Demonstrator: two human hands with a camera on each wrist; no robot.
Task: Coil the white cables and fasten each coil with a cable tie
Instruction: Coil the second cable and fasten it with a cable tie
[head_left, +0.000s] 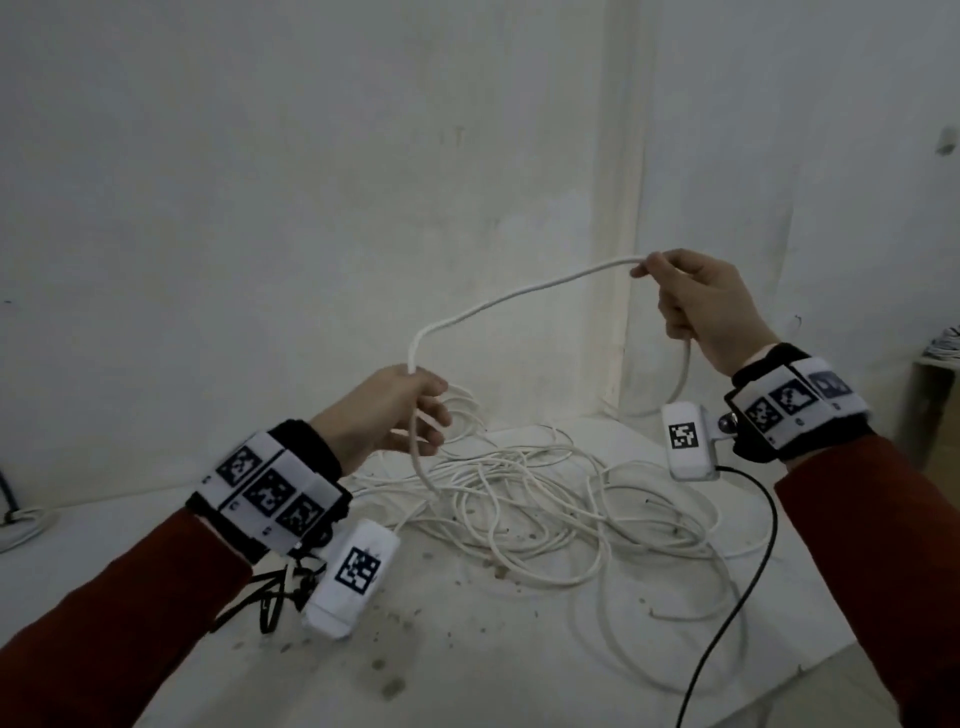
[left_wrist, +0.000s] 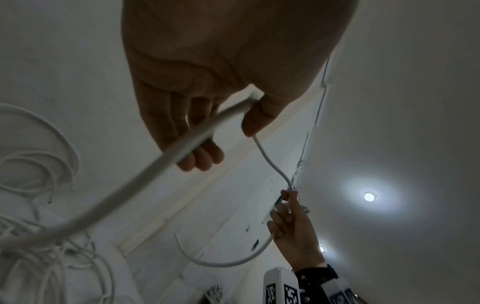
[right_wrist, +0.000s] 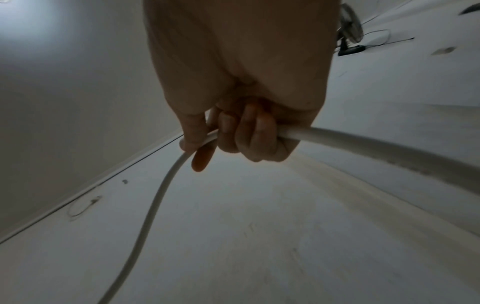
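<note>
Fingers of the right hand (head_left: 698, 306) curl tightly round the white cable (head_left: 519, 293); the left hand (head_left: 387, 415) pinches it loosely.

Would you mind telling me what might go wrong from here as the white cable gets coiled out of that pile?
1. The white cable held between the left hand and right hand runs down into a tangled pile of overlapping loops; pulling may tighten a knot.
2. The black camera lead hangs across the pile and could snag.
3. Grit on the table may get wound into the coil.

Dim, grainy, wide-angle warp, ceiling-light glare
</note>
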